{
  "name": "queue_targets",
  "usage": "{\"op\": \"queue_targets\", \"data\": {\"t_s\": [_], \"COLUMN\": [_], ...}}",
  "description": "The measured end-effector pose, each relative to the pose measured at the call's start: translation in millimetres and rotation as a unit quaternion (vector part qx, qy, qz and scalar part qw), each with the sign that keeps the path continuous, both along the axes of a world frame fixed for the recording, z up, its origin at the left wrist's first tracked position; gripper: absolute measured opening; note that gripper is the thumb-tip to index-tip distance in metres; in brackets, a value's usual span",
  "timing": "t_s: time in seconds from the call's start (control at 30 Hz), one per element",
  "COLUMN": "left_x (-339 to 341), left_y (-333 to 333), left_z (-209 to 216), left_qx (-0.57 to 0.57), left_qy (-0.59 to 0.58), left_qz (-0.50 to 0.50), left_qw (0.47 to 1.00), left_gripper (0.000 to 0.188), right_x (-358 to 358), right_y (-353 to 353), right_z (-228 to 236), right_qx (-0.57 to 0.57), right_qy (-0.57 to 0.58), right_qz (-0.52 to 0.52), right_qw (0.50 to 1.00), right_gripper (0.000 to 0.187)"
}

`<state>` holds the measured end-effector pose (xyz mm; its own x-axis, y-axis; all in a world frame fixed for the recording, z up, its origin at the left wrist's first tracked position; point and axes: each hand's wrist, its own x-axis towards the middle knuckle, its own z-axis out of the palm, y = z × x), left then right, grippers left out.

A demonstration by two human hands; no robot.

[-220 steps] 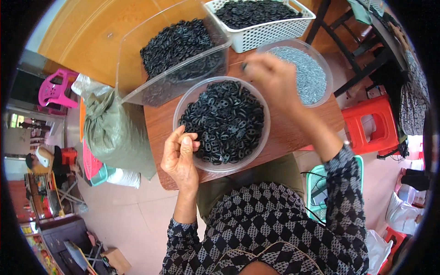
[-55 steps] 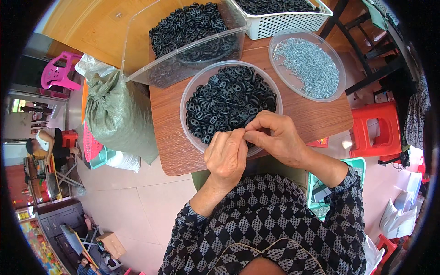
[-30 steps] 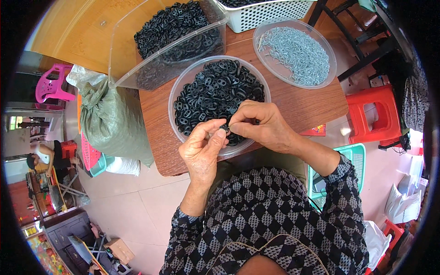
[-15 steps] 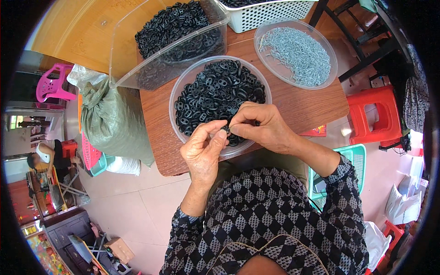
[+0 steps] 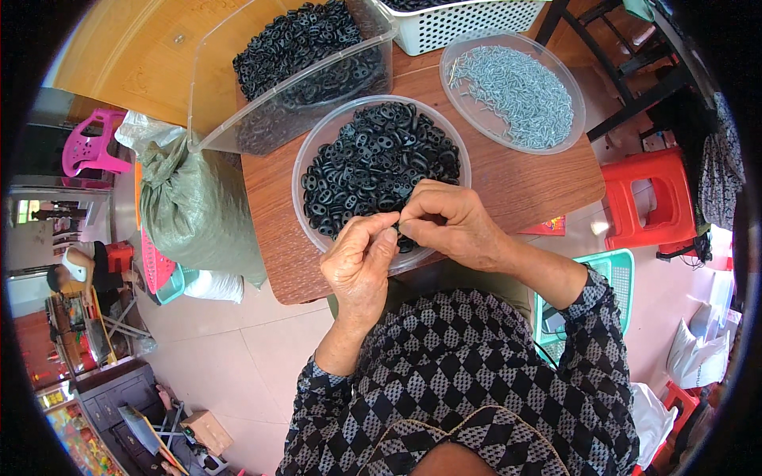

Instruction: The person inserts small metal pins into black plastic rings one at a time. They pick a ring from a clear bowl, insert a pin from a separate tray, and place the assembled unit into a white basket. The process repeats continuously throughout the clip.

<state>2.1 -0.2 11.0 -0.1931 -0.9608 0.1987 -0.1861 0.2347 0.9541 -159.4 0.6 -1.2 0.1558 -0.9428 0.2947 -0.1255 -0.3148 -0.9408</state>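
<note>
Over the near rim of a round clear tub [image 5: 467, 151], my two hands meet fingertip to fingertip. The tub is heaped with small black two-holed plastic pieces [image 5: 377, 155]. My left hand [image 5: 355, 266] pinches with thumb and forefinger at what appears to be one such black piece, mostly hidden by the fingers. Closed in a pinch against it, my right hand [image 5: 460, 228] has its fingers curled, and what lies between its fingertips is too small to make out. Small silvery screws [image 5: 520, 95] are spread in a shallow round clear lid or tray at the far right.
A clear rectangular bin [image 5: 294, 119] of black pieces stands behind the tub on the wooden table [image 5: 278, 262], beside a white perforated basket [image 5: 468, 24]. A green sack [image 5: 198, 210] leans at the left. Red stools [image 5: 647, 198] and a green basket [image 5: 611, 278] are at the right. Another person sits far left.
My left hand has shifted slightly right and toward my right hand. The black piece that showed between the fingertips is now mostly covered.
</note>
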Motion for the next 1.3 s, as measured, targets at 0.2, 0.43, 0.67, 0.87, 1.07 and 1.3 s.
{"op": "queue_targets", "data": {"t_s": [0.2, 0.43, 0.67, 0.87, 1.07, 1.3], "left_x": [1.2, 2.8, 5.5, 8.2, 11.1, 13.4], "left_y": [1.5, -3.1, -0.2, 4.2, 9.6, 2.9], "left_z": [-0.7, 3.4, -1.1, -5.7, -7.0, 0.9], "left_qx": [0.058, 0.075, 0.073, 0.061, 0.096, 0.091], "left_qy": [0.035, 0.082, 0.075, 0.061, 0.12, 0.118], "left_qz": [0.017, 0.021, 0.013, 0.028, 0.041, 0.056], "left_qw": [0.998, 0.994, 0.994, 0.996, 0.987, 0.987], "left_gripper": [0.014, 0.016, 0.015, 0.015, 0.014, 0.017], "right_x": [4.1, 6.0, 10.9, 21.0, 26.1, 21.5], "right_y": [-3.2, -5.1, -0.4, -3.5, -3.8, -7.8], "right_z": [-3.8, 7.9, 5.2, -6.8, -9.6, -3.2], "right_qx": [-0.044, -0.005, 0.051, -0.123, -0.188, -0.137], "right_qy": [0.046, 0.015, -0.013, 0.082, 0.111, 0.074], "right_qz": [-0.009, -0.027, -0.027, -0.053, -0.044, -0.026], "right_qw": [0.998, 1.0, 0.998, 0.988, 0.975, 0.987], "right_gripper": [0.011, 0.01, 0.01, 0.014, 0.015, 0.007]}}
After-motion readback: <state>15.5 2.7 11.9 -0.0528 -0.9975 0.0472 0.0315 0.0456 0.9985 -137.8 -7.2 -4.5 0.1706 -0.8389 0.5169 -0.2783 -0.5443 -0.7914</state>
